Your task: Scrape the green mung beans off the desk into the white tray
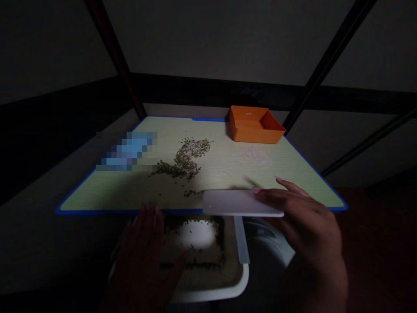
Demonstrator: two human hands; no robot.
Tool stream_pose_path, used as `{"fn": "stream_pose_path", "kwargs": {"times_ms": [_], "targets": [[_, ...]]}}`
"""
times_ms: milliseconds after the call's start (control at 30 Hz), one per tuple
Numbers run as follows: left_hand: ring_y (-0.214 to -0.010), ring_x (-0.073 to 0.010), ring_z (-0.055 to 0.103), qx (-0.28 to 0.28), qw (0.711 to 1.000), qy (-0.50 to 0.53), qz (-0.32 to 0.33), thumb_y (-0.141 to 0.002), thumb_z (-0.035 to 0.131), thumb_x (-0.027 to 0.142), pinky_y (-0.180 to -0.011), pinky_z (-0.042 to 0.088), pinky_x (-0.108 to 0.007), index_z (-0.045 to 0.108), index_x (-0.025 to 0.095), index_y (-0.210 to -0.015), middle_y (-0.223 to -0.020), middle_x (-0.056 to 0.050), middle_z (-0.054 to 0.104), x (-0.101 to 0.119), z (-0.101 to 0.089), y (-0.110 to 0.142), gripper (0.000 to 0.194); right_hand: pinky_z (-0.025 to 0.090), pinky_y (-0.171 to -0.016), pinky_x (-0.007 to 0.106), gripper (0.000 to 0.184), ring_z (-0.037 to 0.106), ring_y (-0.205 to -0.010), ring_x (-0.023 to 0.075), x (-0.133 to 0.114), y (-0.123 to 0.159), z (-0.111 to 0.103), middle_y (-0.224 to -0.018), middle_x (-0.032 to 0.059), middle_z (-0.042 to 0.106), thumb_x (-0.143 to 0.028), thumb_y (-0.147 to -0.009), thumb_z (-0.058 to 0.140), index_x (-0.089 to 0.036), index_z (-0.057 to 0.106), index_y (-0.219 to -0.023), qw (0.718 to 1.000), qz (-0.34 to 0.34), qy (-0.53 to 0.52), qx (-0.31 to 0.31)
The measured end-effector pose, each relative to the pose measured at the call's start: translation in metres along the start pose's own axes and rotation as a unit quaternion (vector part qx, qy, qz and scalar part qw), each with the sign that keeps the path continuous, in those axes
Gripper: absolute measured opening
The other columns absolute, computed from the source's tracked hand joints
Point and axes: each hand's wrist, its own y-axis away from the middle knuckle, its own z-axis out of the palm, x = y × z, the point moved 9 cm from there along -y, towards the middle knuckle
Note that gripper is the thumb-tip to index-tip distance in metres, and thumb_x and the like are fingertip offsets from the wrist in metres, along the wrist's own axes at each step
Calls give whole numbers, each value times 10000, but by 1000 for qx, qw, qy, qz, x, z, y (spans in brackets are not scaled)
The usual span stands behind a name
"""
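My right hand holds a flat white plastic scraper by its right end, just above the front edge of a pale green board with a blue rim. Scattered dark green seeds lie in a loose band on the board, left of a faint patch of pale pink grains. My left hand is open and holds nothing. Its fingers lie over a white tray below the board, which has dark seeds around a bright bare centre.
An orange open-topped box stands at the board's back edge. A pixelated blue object lies at the board's left. A pale strip stands beside the tray. Dark frame bars rise behind the board.
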Motion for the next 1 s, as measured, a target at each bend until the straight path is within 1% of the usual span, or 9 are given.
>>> {"fn": "stream_pose_path", "kwargs": {"times_ms": [33, 100, 167, 200, 300, 433, 667, 900, 1000], "targets": [[-1511, -364, 221, -1, 1000, 0, 1, -913, 345, 573, -1187, 257, -539, 93, 91, -1561, -1666, -181, 138, 0, 0, 0, 847, 516, -1006, 400, 270, 756, -931, 187, 5, 1, -2, -1023, 9, 797, -75, -894, 565, -271, 689, -1032, 1000, 20, -3, 19], [-1508, -365, 227, -7, 1000, -3, 5, -908, 370, 562, -1183, 259, -535, 77, 93, -1563, -1668, -180, 126, 0, 1, 1, 857, 584, -799, 320, 173, 755, -816, 180, 20, 3, -5, -916, 5, 797, -129, -894, 605, -265, 694, -954, 994, 87, -1, 69], [-1507, -362, 230, -13, 1000, -5, 3, -906, 378, 550, -1178, 266, -533, 66, 104, -1564, -1671, -173, 117, 0, 1, 1, 854, 546, -584, 256, 68, 721, -673, 164, 37, 7, -4, -783, -2, 771, -196, -878, 661, -252, 691, -854, 978, 172, -8, 116], [-1508, -360, 226, -14, 1000, -5, 0, -907, 373, 546, -1174, 271, -533, 65, 109, -1565, -1673, -168, 112, -1, 1, 1, 848, 530, -549, 247, 52, 709, -649, 162, 45, 9, 0, -753, 0, 760, -221, -868, 678, -242, 688, -822, 969, 207, -30, 132], [-1513, -361, 208, -14, 1000, 0, -5, -909, 366, 537, -1171, 274, -540, 68, 102, -1564, -1672, -171, 109, 0, 1, 1, 841, 562, -584, 269, 38, 728, -706, 186, 62, 11, 16, -809, 31, 779, -252, -845, 697, -215, 703, -839, 938, 277, -141, 151], [-1510, -366, 221, -17, 1000, 4, -2, -911, 378, 526, -1176, 269, -547, 87, 83, -1559, -1658, -197, 155, 1, 2, 1, 837, 583, -647, 311, 102, 737, -778, 202, 71, 10, 31, -905, 65, 794, -251, -820, 710, -203, 727, -908, 911, 319, -224, 137], [-1529, -340, 160, -7, 1000, -4, 11, -927, 337, 543, -1202, 214, -512, 109, 52, -1550, -1662, -202, 124, 2, 0, -1, 826, 550, -600, 291, 191, 718, -727, 183, 74, 13, 39, -883, 66, 791, -256, -802, 726, -196, 755, -980, 891, 352, -269, 101], [-1520, -353, 188, -13, 1000, -13, 3, -927, 307, 564, -1168, 269, -540, 99, 67, -1553, -1651, -214, 160, 1, 1, 1, 826, 568, -712, 310, 285, 731, -852, 189, 71, 14, 44, -980, 56, 794, -263, -815, 718, -223, 758, -1094, 886, 361, -282, 71], [-1525, -345, 177, -19, 1000, -10, 0, -924, 321, 566, -1177, 263, -536, 97, 73, -1554, -1651, -210, 165, 1, 2, 1, 832, 572, -718, 316, 283, 732, -859, 189, 69, 13, 45, -987, 55, 795, -259, -820, 708, -222, 757, -1096, 888, 358, -280, 66]]}}
